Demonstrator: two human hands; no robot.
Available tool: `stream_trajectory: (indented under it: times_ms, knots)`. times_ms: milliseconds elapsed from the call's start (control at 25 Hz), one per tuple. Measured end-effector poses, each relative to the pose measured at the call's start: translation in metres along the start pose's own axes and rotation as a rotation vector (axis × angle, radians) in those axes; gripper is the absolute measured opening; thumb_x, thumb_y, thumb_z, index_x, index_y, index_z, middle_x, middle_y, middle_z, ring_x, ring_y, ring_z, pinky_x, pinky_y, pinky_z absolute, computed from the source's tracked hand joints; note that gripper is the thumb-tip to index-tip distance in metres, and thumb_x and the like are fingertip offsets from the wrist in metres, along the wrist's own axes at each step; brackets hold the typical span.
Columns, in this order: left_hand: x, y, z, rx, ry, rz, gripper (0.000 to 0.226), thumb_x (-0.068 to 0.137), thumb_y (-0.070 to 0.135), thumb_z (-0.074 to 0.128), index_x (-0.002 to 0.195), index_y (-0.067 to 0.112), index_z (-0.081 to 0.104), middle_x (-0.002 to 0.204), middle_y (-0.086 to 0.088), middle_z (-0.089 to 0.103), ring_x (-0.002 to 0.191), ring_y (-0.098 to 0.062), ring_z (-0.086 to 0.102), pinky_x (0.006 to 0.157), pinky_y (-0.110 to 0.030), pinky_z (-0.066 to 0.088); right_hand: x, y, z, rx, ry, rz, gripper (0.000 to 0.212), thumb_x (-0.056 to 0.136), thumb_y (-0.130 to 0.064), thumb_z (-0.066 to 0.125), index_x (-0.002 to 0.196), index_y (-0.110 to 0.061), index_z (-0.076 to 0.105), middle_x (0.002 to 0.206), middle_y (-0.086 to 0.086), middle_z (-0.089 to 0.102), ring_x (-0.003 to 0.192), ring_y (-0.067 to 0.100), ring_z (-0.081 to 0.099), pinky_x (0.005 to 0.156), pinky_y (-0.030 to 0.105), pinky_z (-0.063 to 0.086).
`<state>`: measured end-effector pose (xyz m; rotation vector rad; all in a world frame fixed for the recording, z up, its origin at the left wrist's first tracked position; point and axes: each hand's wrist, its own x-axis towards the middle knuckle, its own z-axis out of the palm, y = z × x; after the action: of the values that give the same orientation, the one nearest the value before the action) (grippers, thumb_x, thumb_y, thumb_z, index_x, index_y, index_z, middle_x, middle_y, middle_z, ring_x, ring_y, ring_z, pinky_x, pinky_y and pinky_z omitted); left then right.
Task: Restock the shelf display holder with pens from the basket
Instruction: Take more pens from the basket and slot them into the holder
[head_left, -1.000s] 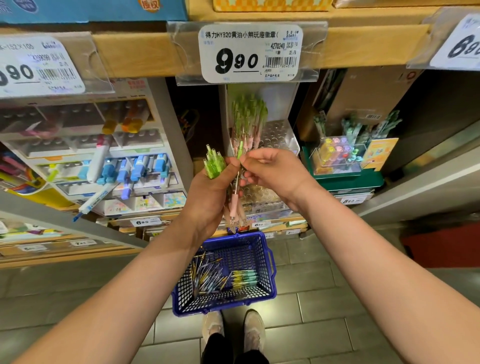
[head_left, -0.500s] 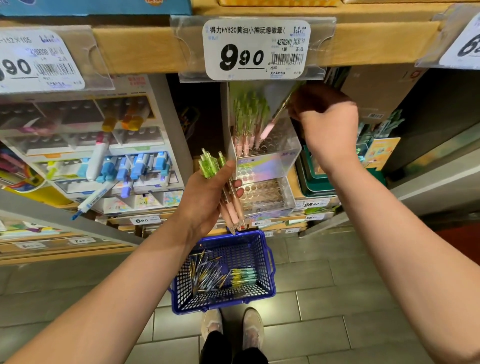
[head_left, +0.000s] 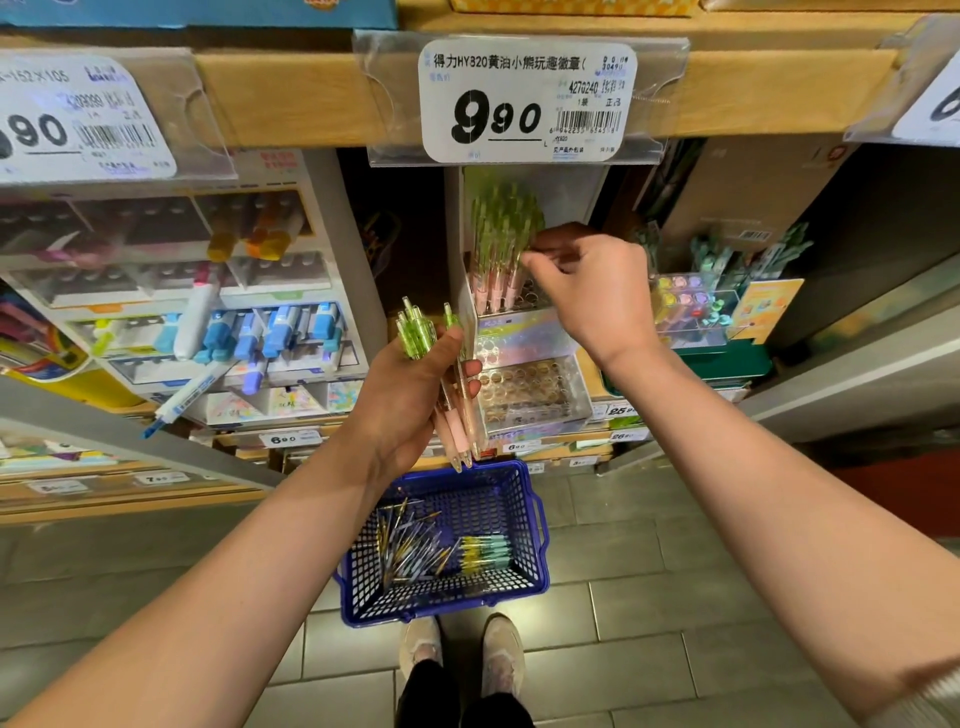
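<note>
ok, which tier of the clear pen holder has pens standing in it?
The upper tier, by the right hand: green-topped pens stand in it. The lower tier shows only bare holes.

The held pens (head_left: 458, 434) are partly hidden by the left hand (head_left: 410, 395). Whether anything is pinched by the right hand (head_left: 592, 296) cannot be told. At two o'clock, a price tag (head_left: 935, 109) is cut off.

Single head-worn wide-angle view, facing forward and down, close to shelf (head_left: 291, 98)
</note>
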<state>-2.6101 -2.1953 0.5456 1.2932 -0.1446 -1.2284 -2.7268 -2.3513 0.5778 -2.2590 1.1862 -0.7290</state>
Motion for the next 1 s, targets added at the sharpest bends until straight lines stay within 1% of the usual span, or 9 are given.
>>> stream_trajectory:
  times_ms: [120,240,360,440,520,640,800,880,1000]
  knots:
    - [-0.002,0.004,0.001,-0.004,-0.021,0.004,0.015,0.099,0.014,0.064,0.113,0.010,0.060,0.089,-0.009,0.065,0.078,-0.020,0.066,0.074,-0.035,0.058,0.001,-0.003,-0.003,-0.022,-0.024,0.095,0.030,0.090,-0.037,0.073,0.075,-0.011,0.074,0.069,-0.007,0.070,0.071,0.009,0.068,0.075,0.025,0.055]
    - [-0.003,0.006,0.007,0.007,-0.042,0.023,0.021,0.096,0.013,0.067,0.116,0.006,0.063,0.090,-0.011,0.064,0.077,-0.020,0.066,0.076,-0.037,0.055,-0.015,-0.012,-0.004,0.229,-0.182,0.217,0.021,0.088,-0.039,0.076,0.073,-0.025,0.072,0.065,-0.006,0.072,0.066,0.009,0.071,0.073,0.029,0.060]
    - [-0.005,0.005,0.014,0.043,-0.076,0.042,0.027,0.094,0.012,0.069,0.116,-0.003,0.068,0.083,-0.008,0.071,0.072,-0.016,0.069,0.068,-0.029,0.058,-0.028,-0.016,0.000,0.586,-0.492,0.416,0.008,0.089,-0.026,0.076,0.088,-0.018,0.079,0.079,0.010,0.076,0.079,0.031,0.073,0.086,0.043,0.061]
    - [-0.007,0.004,0.015,0.080,-0.097,0.046,0.018,0.094,0.013,0.069,0.108,0.002,0.073,0.081,-0.007,0.075,0.071,-0.014,0.070,0.066,-0.025,0.059,-0.028,-0.010,0.001,0.708,-0.549,0.513,0.011,0.090,-0.017,0.074,0.096,-0.009,0.078,0.075,0.009,0.071,0.075,0.027,0.067,0.085,0.039,0.059]
    - [-0.008,0.004,0.016,0.111,-0.105,0.046,0.015,0.094,0.014,0.068,0.106,0.007,0.074,0.080,-0.007,0.076,0.073,-0.014,0.070,0.071,-0.025,0.059,-0.029,-0.007,0.003,0.703,-0.501,0.513,0.008,0.092,-0.014,0.073,0.095,-0.008,0.077,0.073,0.003,0.070,0.072,0.016,0.063,0.078,0.033,0.059]
    - [-0.007,0.004,0.017,0.090,-0.081,0.015,0.024,0.096,0.020,0.068,0.114,0.003,0.070,0.080,-0.006,0.074,0.075,-0.017,0.071,0.071,-0.030,0.059,-0.027,-0.002,-0.004,0.710,-0.364,0.482,0.013,0.095,-0.015,0.069,0.085,-0.015,0.076,0.072,0.001,0.075,0.070,0.016,0.070,0.073,0.036,0.062]
    - [-0.008,0.004,0.012,0.048,-0.067,-0.046,0.030,0.097,0.016,0.067,0.121,-0.002,0.066,0.078,-0.009,0.072,0.069,-0.018,0.070,0.068,-0.029,0.061,-0.004,0.016,-0.034,0.486,0.017,0.409,0.024,0.092,-0.013,0.062,0.070,-0.013,0.070,0.069,0.004,0.075,0.071,0.022,0.075,0.078,0.053,0.061]
    - [-0.009,0.002,0.010,0.035,-0.080,-0.059,0.036,0.097,0.014,0.066,0.128,-0.004,0.062,0.081,-0.011,0.070,0.071,-0.019,0.069,0.068,-0.028,0.060,0.007,0.019,-0.045,0.338,0.157,0.335,0.019,0.088,-0.010,0.058,0.080,-0.012,0.074,0.079,0.006,0.076,0.075,0.023,0.075,0.074,0.050,0.061]
    - [-0.009,-0.002,0.009,0.026,-0.089,-0.066,0.042,0.097,0.014,0.065,0.133,-0.006,0.058,0.081,-0.010,0.067,0.071,-0.018,0.066,0.066,-0.026,0.058,0.012,0.014,-0.046,0.081,0.191,0.180,0.027,0.086,-0.010,0.056,0.104,-0.012,0.077,0.094,0.008,0.076,0.081,0.025,0.070,0.072,0.038,0.057]
